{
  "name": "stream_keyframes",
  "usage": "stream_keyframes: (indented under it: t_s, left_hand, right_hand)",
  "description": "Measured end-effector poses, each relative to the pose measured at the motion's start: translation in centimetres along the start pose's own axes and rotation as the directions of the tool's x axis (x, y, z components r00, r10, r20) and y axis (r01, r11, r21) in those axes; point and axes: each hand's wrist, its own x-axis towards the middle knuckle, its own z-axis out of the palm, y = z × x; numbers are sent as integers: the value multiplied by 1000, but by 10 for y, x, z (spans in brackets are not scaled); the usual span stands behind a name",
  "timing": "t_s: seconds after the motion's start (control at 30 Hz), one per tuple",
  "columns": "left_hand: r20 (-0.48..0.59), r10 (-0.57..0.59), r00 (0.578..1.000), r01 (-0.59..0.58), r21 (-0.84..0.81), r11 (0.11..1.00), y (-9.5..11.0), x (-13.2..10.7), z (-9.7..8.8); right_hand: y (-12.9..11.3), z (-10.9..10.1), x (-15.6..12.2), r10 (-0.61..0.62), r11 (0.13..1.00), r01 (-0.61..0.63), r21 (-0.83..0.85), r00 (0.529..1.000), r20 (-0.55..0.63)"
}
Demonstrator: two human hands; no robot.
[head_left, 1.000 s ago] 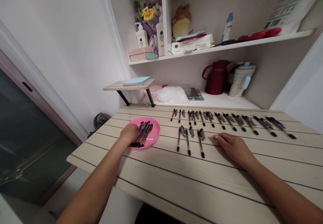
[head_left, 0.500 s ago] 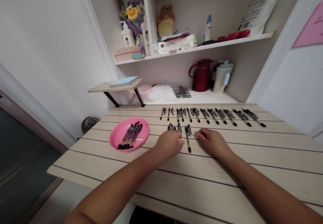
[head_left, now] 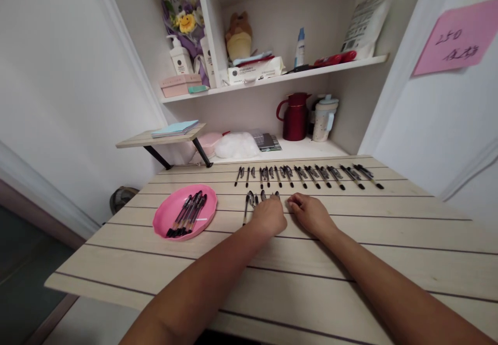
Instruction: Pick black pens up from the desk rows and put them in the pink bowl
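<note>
My left hand (head_left: pixel 269 216) rests knuckles up on the striped wooden table (head_left: pixel 350 262), fingers curled over a short row of black pens (head_left: pixel 245 209) and loose caps. My right hand (head_left: pixel 311 213) lies just to its right, fingers bent, fingertips almost touching the left hand. Whatever sits between the fingers is hidden. Behind both hands runs a long row of black pens and caps (head_left: pixel 307 174). Left of my left arm stands a pink plate (head_left: pixel 163 216) with several black pens (head_left: pixel 189 212) in it.
A small raised shelf (head_left: pixel 159 138) with a blue notebook stands at the back left. In the alcove behind the table are a red jug (head_left: pixel 294 116), a spotted mug (head_left: pixel 323 118) and a white bag (head_left: pixel 236 145). A pink note (head_left: pixel 455 38) hangs on the right wall.
My left hand left the pink plate and moved right to the short row of pens. My right hand slid left to meet it. The view turned to the right.
</note>
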Motion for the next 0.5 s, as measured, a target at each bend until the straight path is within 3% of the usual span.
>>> stream_keyframes:
  t_s: [0.5]
  left_hand:
    - [40, 98, 994, -98, -5, 995, -4, 6, 7]
  right_hand:
    - [-7, -4, -4, -97, 992, 105, -68, 988, 119]
